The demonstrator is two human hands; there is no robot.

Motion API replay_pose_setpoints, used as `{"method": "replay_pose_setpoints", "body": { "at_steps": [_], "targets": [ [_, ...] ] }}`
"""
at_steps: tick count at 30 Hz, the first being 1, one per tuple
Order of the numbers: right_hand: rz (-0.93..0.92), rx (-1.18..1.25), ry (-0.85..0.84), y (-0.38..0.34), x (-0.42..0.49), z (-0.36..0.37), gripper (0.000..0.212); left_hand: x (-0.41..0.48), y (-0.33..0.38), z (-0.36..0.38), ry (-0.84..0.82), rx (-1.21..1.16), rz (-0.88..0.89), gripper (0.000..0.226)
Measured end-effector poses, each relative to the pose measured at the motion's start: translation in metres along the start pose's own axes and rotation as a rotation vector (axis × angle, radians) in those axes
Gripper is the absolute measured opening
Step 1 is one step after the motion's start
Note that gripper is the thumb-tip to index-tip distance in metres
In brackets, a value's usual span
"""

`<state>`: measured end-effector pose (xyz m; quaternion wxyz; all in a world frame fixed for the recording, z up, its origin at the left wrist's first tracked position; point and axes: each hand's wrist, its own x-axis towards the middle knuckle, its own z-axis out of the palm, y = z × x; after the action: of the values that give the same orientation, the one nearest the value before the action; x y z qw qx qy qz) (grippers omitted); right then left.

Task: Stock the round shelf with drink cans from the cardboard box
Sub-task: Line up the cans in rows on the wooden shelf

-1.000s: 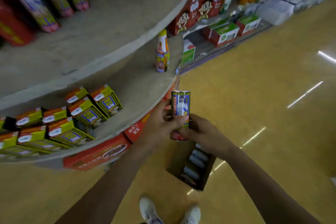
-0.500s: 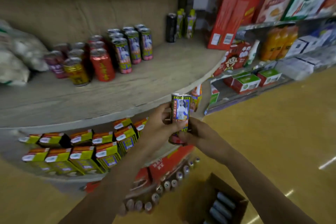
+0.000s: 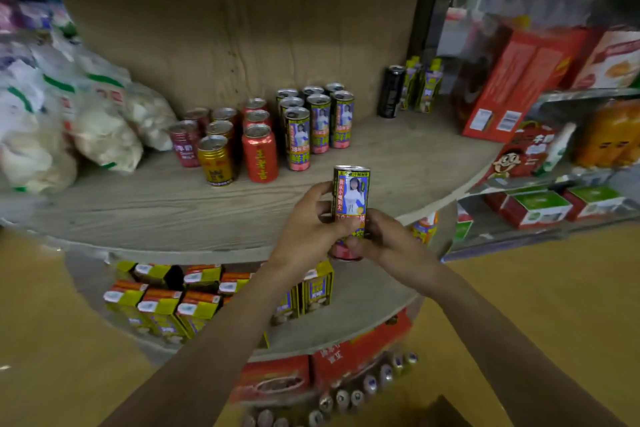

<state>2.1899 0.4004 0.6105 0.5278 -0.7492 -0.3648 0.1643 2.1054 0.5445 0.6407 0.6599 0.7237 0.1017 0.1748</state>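
Observation:
I hold a tall slim drink can [image 3: 351,196] with a yellow, blue and pink label upright in front of the round wooden shelf [image 3: 173,215]. My left hand [image 3: 308,224] wraps its left side and my right hand [image 3: 388,243] grips its lower end. Several matching cans [image 3: 318,123] stand in rows at the back of the shelf. Only a dark corner of the cardboard box [image 3: 446,409] shows at the bottom edge.
Red and gold cans [image 3: 235,146] stand left of the matching cans. White bags [image 3: 86,114] fill the shelf's left. A black can [image 3: 390,92] and red cartons [image 3: 519,87] are at right. Yellow drink cartons [image 3: 162,302] fill the tier below.
The view has tilted up from the floor and box to the upper shelf tier. Both hands have raised the can to shelf height, still gripping it.

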Motion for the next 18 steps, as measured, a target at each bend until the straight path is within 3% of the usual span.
{"method": "replay_pose_setpoints", "body": {
  "at_steps": [3,13,18],
  "targets": [
    [0.001,0.003,-0.021,0.005,0.027,-0.01,0.059,0.024,0.0,0.002,0.036,0.01,0.022,0.061],
    [-0.023,-0.094,-0.082,0.029,0.106,-0.045,0.059,0.097,-0.012,0.015,0.124,0.065,0.104,0.055],
    [-0.036,-0.114,-0.124,0.036,0.134,-0.051,0.076,0.122,-0.023,0.017,0.176,0.1,0.098,0.059]
  ]
}}
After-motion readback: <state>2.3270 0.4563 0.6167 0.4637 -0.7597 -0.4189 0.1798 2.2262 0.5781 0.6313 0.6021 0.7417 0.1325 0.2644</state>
